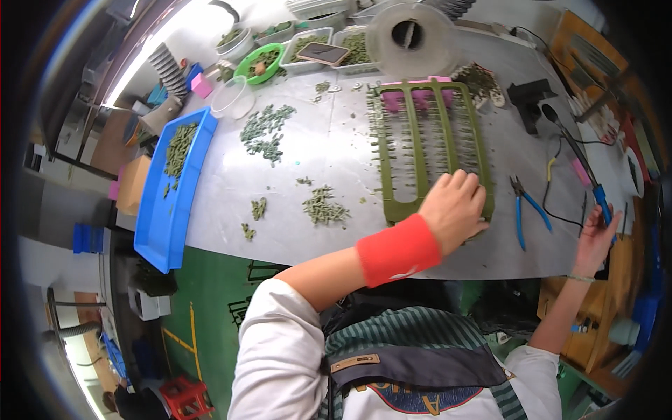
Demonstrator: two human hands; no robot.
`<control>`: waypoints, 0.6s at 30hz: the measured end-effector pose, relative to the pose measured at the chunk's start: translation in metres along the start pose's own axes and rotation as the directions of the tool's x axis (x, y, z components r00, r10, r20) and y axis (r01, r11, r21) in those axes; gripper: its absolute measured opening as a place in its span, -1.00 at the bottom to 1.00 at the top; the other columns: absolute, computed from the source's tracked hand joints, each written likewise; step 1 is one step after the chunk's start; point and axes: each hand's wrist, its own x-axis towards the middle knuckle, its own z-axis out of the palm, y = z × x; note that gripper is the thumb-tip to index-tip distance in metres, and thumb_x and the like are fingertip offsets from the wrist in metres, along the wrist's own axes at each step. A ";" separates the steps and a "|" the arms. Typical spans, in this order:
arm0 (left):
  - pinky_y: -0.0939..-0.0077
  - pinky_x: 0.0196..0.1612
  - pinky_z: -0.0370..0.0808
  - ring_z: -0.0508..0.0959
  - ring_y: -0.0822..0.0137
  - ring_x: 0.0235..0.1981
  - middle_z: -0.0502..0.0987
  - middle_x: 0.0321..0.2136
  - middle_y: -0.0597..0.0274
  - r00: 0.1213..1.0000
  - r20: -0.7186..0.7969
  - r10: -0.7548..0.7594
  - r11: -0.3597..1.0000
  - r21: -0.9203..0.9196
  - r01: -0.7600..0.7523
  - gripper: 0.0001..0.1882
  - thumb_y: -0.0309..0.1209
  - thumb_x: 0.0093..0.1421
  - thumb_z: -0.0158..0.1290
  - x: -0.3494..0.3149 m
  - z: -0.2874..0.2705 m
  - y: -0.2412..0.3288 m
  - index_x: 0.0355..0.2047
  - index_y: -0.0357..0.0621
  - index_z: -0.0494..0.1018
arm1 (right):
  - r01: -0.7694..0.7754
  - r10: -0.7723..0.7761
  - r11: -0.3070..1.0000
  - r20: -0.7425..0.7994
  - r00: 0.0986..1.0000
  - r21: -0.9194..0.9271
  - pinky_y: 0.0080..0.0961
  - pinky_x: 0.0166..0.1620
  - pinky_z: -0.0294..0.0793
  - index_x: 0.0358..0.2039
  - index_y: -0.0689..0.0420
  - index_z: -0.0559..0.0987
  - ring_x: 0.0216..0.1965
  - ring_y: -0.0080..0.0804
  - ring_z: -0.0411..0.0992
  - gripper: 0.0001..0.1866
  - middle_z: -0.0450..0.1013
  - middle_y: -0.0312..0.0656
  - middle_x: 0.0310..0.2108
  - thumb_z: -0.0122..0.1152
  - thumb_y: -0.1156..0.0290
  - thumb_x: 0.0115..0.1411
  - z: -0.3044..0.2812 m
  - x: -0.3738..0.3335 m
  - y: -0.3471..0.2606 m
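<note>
A green plastic sprue frame (416, 157) with long bars and rows of small pegs lies on the grey table. My left hand (456, 210), in a red wristband, has its fingers curled over the frame's near bar, close to the right corner. At the far right my right hand (596, 236) closes on the blue handle of a long dark tool (584, 164), whose rounded end points away from me. Blue-handled nippers (526, 210) lie between the frame and that hand. Small green parts (325, 208) are heaped left of the frame.
A blue tray (192, 189) holding green parts stands at the left edge. Another pile of parts (266, 133) lies further back. Behind are a green bowl (245, 64), filled tubs, a phone (322, 53) and a large clear container (435, 59). A black cable (553, 206) loops at right.
</note>
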 end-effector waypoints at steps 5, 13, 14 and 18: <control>0.32 -0.26 0.51 0.54 0.12 -0.35 0.51 -0.32 0.11 0.952 -0.041 -0.303 0.947 -0.120 0.296 -0.82 -0.59 0.03 0.12 -0.076 -0.064 -0.131 -0.31 -0.18 0.45 | -0.012 0.011 1.000 0.054 0.998 0.022 -0.61 -0.14 0.41 -0.18 0.30 0.45 -0.27 -0.44 0.37 -0.63 0.41 -0.12 -0.33 0.11 0.17 0.32 0.015 -0.004 0.008; 0.24 -0.23 0.51 0.58 0.05 -0.33 0.58 -0.42 0.06 0.690 -0.080 -0.720 0.676 0.148 0.722 -0.92 -0.44 0.08 0.11 -0.175 -0.114 -0.325 -0.42 -0.12 0.58 | -0.020 0.022 1.000 0.094 0.995 -0.019 -0.63 -0.19 0.37 -0.15 0.26 0.43 -0.30 -0.47 0.30 -0.67 0.35 -0.14 -0.35 0.07 0.20 0.34 0.049 -0.014 0.015; 0.24 -0.23 0.51 0.58 0.05 -0.33 0.58 -0.42 0.06 0.692 -0.076 -0.718 0.679 0.142 0.720 -0.92 -0.44 0.08 0.11 -0.173 -0.108 -0.339 -0.42 -0.12 0.58 | -0.015 0.017 1.000 0.091 0.996 -0.025 -0.63 -0.19 0.37 -0.15 0.26 0.43 -0.30 -0.47 0.30 -0.67 0.35 -0.14 -0.35 0.07 0.20 0.34 0.055 -0.016 0.014; 0.36 -0.28 0.53 0.61 0.17 -0.41 0.61 -0.50 0.15 0.790 0.017 -0.613 0.777 0.196 0.599 -0.86 -0.44 0.00 0.21 -0.151 -0.098 -0.372 -0.37 -0.08 0.61 | -0.077 0.076 0.997 0.149 0.986 0.000 -0.61 -0.18 0.36 -0.15 0.27 0.43 -0.29 -0.45 0.28 -0.68 0.32 -0.12 -0.32 0.08 0.23 0.34 0.080 -0.025 0.010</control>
